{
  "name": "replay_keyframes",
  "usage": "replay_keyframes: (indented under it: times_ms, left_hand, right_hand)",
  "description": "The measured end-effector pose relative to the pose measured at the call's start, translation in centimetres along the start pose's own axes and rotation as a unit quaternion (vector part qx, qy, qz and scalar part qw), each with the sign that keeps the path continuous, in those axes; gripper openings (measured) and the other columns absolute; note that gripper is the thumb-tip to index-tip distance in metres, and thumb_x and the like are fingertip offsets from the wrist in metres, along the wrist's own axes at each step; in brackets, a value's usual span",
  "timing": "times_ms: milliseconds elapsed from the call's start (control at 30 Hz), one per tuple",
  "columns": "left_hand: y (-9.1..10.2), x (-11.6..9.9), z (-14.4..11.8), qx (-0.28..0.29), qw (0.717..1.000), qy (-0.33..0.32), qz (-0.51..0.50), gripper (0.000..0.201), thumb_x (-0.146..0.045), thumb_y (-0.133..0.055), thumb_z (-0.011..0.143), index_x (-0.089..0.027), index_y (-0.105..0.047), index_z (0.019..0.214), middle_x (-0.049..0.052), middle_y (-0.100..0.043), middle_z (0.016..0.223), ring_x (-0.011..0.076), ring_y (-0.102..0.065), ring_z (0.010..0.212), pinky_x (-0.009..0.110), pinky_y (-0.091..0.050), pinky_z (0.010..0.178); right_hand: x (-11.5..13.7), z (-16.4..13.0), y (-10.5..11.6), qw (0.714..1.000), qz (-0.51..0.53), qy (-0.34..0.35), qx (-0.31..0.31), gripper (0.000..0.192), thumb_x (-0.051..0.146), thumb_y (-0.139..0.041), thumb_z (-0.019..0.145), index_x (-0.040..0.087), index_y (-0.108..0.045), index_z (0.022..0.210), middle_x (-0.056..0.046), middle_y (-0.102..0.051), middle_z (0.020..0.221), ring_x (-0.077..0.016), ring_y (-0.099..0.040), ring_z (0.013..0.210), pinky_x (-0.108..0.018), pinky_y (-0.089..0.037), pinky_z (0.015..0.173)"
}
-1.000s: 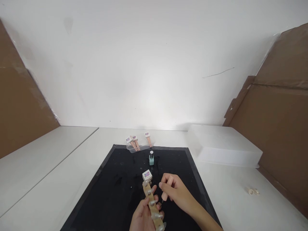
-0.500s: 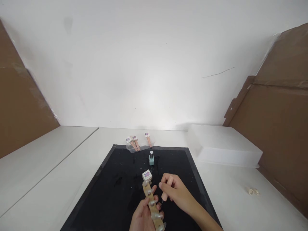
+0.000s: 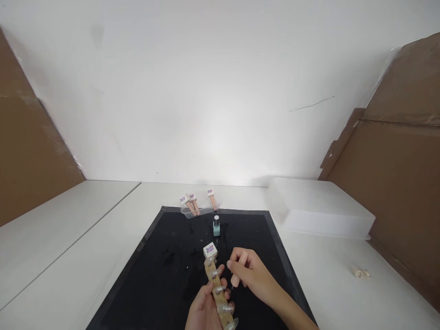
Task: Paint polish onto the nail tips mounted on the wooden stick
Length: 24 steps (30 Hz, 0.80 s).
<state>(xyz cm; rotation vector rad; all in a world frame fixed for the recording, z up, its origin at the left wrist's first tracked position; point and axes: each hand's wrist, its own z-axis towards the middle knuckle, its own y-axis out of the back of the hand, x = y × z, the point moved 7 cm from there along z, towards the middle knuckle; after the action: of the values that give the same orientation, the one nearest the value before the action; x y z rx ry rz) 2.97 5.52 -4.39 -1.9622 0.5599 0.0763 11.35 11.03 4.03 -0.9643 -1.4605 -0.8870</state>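
Left hand (image 3: 203, 311) clamps a tan wooden strip with clear glossy nail tips (image 3: 217, 291), tilted over the matte black rectangular mat (image 3: 154, 270). Right hand (image 3: 252, 272) pinches a thin peach-handled brush (image 3: 235, 277), bristles just beside a tip. Small mint glass polish bottle (image 3: 216, 226) stands upright farther back on the mat.

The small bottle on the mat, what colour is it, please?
Pale mint green bottle, seen in the head view.
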Motion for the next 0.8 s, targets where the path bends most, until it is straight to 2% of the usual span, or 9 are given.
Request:
replay_keyframes:
  times_ms: [267, 600, 800]
  left_hand:
    - [0.45, 0.05, 0.18, -0.006, 1.0, 0.002, 0.006, 0.038, -0.017, -0.046, 0.085, -0.017, -0.048, 0.123, 0.003, -0.063, 0.073, 0.0146, -0.057, 0.06, 0.029, -0.043, 0.06]
    - [0.11, -0.17, -0.17, -0.027, 0.999, -0.009, 0.025, 0.038, -0.016, -0.046, 0.085, -0.015, -0.048, 0.122, 0.003, -0.063, 0.073, 0.0142, -0.058, 0.06, 0.03, -0.044, 0.061]
    - [0.11, -0.08, 0.06, -0.016, 0.999, -0.007, 0.033, 0.041, -0.017, -0.046, 0.085, -0.014, -0.045, 0.126, 0.003, -0.064, 0.072, 0.0148, -0.057, 0.061, 0.03, -0.043, 0.061]
  right_hand:
    - [0.05, 0.17, 0.05, 1.0, 0.01, 0.001, 0.004, 0.019, 0.024, -0.055, 0.073, 0.018, -0.049, 0.056, 0.005, -0.053, 0.043, -0.0075, -0.043, 0.038, -0.018, -0.031, 0.039]
    - [0.22, -0.08, -0.16, 1.0, 0.022, 0.0, 0.006, 0.02, 0.026, -0.056, 0.072, 0.018, -0.05, 0.055, 0.006, -0.051, 0.04, -0.008, -0.044, 0.038, -0.018, -0.033, 0.039]
    - [0.1, 0.02, -0.15, 1.0, 0.024, 0.001, 0.008, 0.021, 0.027, -0.057, 0.072, 0.018, -0.049, 0.055, 0.006, -0.051, 0.04, -0.0084, -0.045, 0.037, -0.019, -0.034, 0.039]
